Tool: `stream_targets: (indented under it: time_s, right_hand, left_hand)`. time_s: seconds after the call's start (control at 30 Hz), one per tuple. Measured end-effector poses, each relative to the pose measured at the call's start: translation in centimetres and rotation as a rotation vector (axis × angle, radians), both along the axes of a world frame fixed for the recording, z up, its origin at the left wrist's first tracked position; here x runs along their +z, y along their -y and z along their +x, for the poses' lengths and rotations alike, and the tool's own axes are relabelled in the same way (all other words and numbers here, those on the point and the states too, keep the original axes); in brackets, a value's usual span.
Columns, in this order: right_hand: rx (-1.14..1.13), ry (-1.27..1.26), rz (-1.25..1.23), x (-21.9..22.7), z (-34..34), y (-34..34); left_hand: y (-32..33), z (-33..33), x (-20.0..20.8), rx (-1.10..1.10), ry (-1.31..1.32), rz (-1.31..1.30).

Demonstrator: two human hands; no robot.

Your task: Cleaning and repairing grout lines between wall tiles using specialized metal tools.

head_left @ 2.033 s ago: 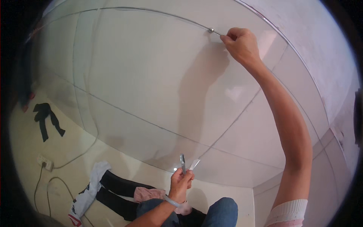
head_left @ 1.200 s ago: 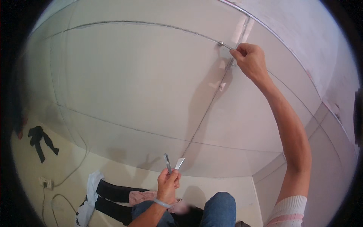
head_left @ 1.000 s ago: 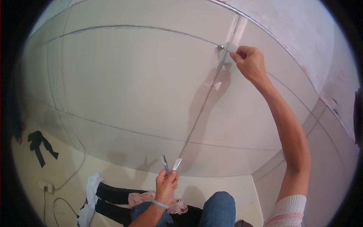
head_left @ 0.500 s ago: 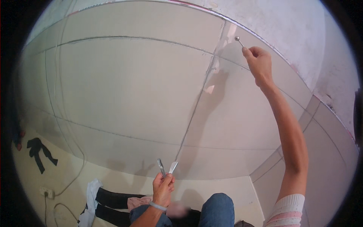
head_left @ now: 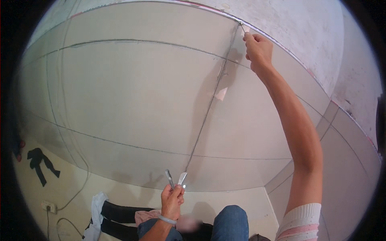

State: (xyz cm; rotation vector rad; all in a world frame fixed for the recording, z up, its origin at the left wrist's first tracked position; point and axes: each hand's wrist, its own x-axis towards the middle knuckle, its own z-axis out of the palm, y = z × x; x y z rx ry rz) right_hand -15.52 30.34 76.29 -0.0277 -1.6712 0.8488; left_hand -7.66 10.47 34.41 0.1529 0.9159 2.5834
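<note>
Right fingers pinch a ball-tipped rod, now beside the trim; left fingers still clasp two tools.

Large beige tiles with dark joints covered the lower wall, ending at a thin edge trim below bare, stained plaster. Another tiled wall adjoined at right. A pale extension socket lay on the cream floor; soft shadows crossed the tiles.
</note>
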Motion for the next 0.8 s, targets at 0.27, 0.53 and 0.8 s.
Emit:
stream_targets:
  time_s: [0.27, 0.53, 0.8]
  right_hand:
    - [-0.007, -0.063, -0.014, 0.0, -0.7, 1.0]
    - [0.201, -0.070, -0.054, 0.3, -1.2, 1.3]
    - [0.371, 0.009, -0.109, -1.0, -0.8, 1.5]
  left_hand:
    - [0.3, -0.1, -0.2, 0.003, 0.028, 0.014]
    - [0.6, -0.2, 0.3, -0.021, 0.045, 0.026]
    - [1.2, -0.6, 0.8, -0.040, 0.042, 0.012]
